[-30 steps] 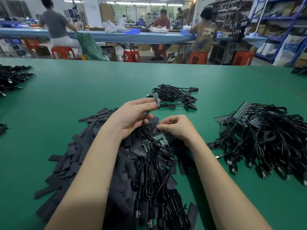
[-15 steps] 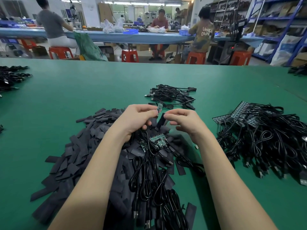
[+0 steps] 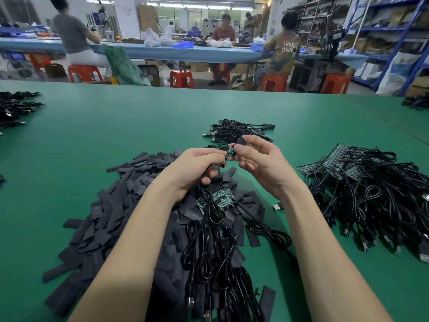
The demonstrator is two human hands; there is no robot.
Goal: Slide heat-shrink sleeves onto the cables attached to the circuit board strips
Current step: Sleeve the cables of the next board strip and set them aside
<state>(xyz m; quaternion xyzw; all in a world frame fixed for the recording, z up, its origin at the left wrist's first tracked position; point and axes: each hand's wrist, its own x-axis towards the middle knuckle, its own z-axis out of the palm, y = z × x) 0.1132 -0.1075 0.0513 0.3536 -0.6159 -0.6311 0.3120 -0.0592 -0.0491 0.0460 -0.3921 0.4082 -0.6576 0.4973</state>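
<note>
Hands raised over sleeve pile [image 3: 120, 205], left hand [image 3: 197, 166] grip pinching board [image 3: 229, 155], right hand [image 3: 260, 159] pinching sleeve [image 3: 241, 142].

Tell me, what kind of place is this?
Probably a small electronics assembly workshop: heaps of black cables and flat dark heat-shrink sleeves on a green table, with other workers on orange plastic stools behind.

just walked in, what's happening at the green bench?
A person is sleeving cabled boards. The left hand grips a small green circuit board strip with its black cable; the right hand pinches a black heat-shrink sleeve at the strip's far end, not yet slid over it. Below the hands lies a pile of flat dark grey sleeves; unsleeved boards with black cables sit to the right, and a small bundle of cables behind.
</note>
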